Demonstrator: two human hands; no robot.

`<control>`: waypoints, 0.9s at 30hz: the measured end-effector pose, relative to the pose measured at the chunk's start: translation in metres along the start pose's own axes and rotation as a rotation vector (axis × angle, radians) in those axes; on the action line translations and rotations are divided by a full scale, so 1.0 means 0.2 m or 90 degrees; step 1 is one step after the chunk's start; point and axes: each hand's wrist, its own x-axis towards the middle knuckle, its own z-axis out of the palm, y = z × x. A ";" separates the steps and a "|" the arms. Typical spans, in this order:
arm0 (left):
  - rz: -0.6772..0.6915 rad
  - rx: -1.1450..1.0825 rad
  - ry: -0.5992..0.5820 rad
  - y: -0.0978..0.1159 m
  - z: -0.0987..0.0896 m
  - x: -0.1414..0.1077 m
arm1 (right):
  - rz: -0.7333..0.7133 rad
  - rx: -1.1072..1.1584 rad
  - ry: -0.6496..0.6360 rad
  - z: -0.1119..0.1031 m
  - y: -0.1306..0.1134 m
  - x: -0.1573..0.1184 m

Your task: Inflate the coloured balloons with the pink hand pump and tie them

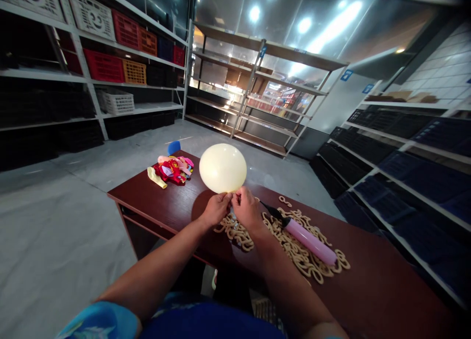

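Observation:
A blown-up pale yellow balloon (222, 168) stands above my two hands, over the desk. My left hand (218, 209) pinches at the balloon's neck with thumb and fingers. Close against it, my right hand (246, 207) is also closed at the neck; its fingers partly hide the grip. Below and to the right of my hands lies a spread of tan rings and curled pieces (239, 233). A pink balloon hand pump (311, 241) with a black nozzle end rests on top of them.
Loose uninflated balloons (172, 169) in several colours are heaped at the left end of the dark red desk (147, 196). A blue chair back (174, 147) shows behind it. Shelves with crates (103, 65) line the left; more racks (253, 98) stand behind and right.

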 end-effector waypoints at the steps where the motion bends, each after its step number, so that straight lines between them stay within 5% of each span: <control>1: 0.000 -0.004 0.001 -0.01 0.00 0.00 | -0.017 -0.004 -0.007 -0.01 0.00 0.00; 6: -0.009 -0.040 0.061 -0.01 0.00 0.00 | -0.096 0.195 -0.069 -0.07 0.00 0.01; 15: -0.049 -0.111 -0.007 -0.01 0.00 -0.02 | 0.136 0.585 -0.142 -0.04 0.03 0.02; 20: -0.048 -0.095 -0.003 -0.05 -0.01 -0.01 | 0.310 0.654 -0.192 -0.03 0.02 0.01; 27: -0.056 -0.134 -0.024 -0.03 -0.02 -0.02 | 0.304 0.652 -0.187 -0.03 0.02 -0.01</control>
